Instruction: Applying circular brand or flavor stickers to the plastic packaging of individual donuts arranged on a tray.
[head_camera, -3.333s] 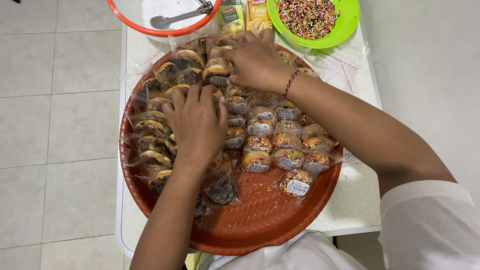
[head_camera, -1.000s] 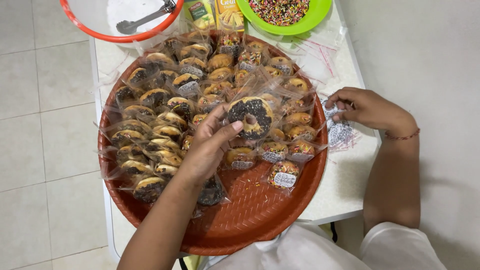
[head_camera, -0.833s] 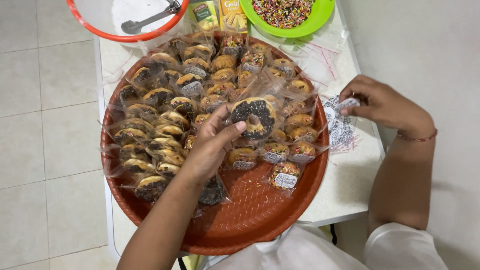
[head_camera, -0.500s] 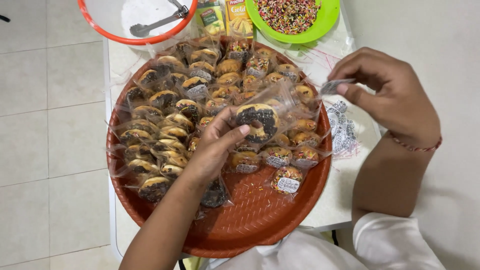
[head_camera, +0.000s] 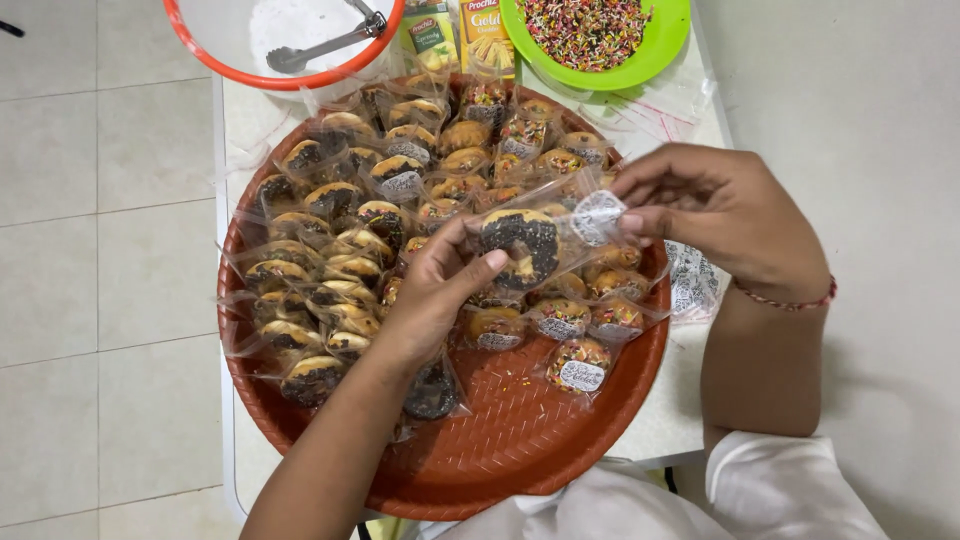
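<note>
Chocolate-topped doughnut (head_camera: 520, 243), sealed in a clear plastic bag, is being held up just above the middle of the round red-brown tray (head_camera: 520, 440). The left hand (head_camera: 440, 290) is gripping it from the left side, thumb lying across the lower edge and fingers curling behind the bag. The right hand (head_camera: 715, 205) is coming in from the right with its fingertips pinching a small round white sticker (head_camera: 598, 217), which is touching the upper right corner of the same bag. A thin red cord bracelet (head_camera: 785, 298) is circling the right wrist.

Under and around the held piece, many more bagged doughnuts (head_camera: 330, 265) are lying in rows across the upper and left parts of the tray, some dark-topped, some covered in coloured sprinkles; a few along the front row are already wearing a white sticker. The tray is sitting on a white desk (head_camera: 690, 420). Beyond it, a green plate of sprinkles (head_camera: 590, 35) is standing at the upper right, an orange-rimmed white bowl (head_camera: 225, 55) with metal tongs (head_camera: 325, 40) inside at the upper left, and two small cartons (head_camera: 460, 35) between them. A sheet of stickers (head_camera: 692, 280) is lying beside the tray, beneath the right wrist.
</note>
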